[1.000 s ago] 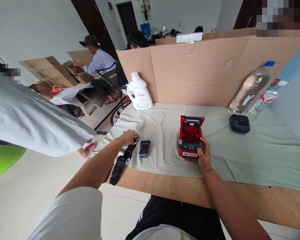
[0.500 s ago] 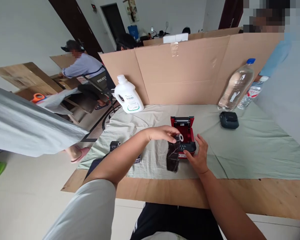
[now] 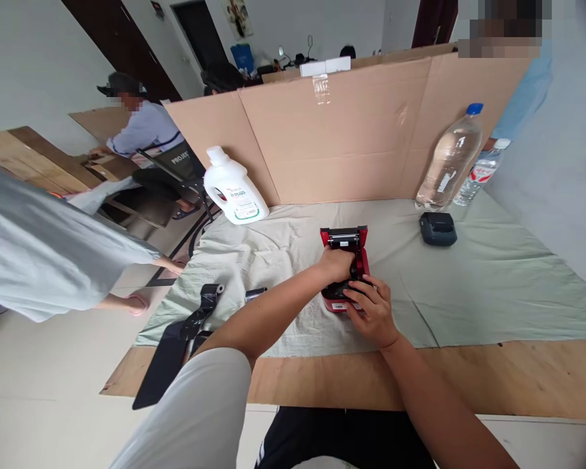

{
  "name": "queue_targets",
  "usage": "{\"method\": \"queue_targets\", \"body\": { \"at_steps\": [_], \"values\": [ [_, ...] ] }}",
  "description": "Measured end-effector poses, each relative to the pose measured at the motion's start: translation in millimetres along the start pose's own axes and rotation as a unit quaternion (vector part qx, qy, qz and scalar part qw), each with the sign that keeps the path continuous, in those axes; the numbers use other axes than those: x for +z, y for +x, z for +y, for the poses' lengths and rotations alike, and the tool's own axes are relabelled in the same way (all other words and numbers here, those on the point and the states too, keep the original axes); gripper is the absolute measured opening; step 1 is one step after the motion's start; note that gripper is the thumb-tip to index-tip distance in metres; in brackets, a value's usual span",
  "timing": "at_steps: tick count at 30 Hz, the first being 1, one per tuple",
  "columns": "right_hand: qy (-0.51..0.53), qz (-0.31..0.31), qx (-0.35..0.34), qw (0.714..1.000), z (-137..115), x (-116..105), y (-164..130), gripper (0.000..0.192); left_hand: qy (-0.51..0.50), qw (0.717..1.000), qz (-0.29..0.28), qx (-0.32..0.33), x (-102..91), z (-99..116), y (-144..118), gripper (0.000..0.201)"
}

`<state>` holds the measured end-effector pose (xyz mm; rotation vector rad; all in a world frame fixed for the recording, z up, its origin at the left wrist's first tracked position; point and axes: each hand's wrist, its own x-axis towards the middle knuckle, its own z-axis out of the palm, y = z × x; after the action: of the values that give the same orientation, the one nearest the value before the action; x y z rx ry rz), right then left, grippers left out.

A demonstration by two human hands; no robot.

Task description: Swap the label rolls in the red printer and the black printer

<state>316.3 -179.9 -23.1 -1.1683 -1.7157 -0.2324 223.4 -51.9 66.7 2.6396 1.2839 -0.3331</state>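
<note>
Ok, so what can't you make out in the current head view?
In the head view:
Anything the left hand holds: hidden behind that hand, inside the open red-and-black boxy device.
Device's front: partly covered by the right hand.
Small black roll: partly behind the left forearm.
Fine print on the white plastic jug: too small.
Person in grey: cut off by left edge.

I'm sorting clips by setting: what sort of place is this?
Probably an indoor room used as a makeshift workspace: a cardboard screen stands behind the table, and a person sits by boxes at the left.
</note>
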Motion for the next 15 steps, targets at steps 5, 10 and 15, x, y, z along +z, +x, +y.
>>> {"method": "queue_targets", "body": {
  "at_steps": [5, 10, 15],
  "values": [
    [-0.005, 0.005, -0.01, 1.0, -0.6, -1.6, 0.9, 0.019, -0.061, 0.997, 0.031, 0.022, 2.1, -11.7, -9.8, 0.024],
    [0.007, 0.011, -0.001, 1.0, 0.6, -2.5, 0.1, 0.017, -0.283, 0.936, 0.199, 0.07, 0.1, -42.5, -35.2, 0.028],
    [0.005, 0.019, -0.001, 1.0, 1.2, -3.0, 0.0, 0.017, -0.323, 0.843, 0.426, 0.061, 14.1, -64.3, -28.3, 0.041]
  ]
}}
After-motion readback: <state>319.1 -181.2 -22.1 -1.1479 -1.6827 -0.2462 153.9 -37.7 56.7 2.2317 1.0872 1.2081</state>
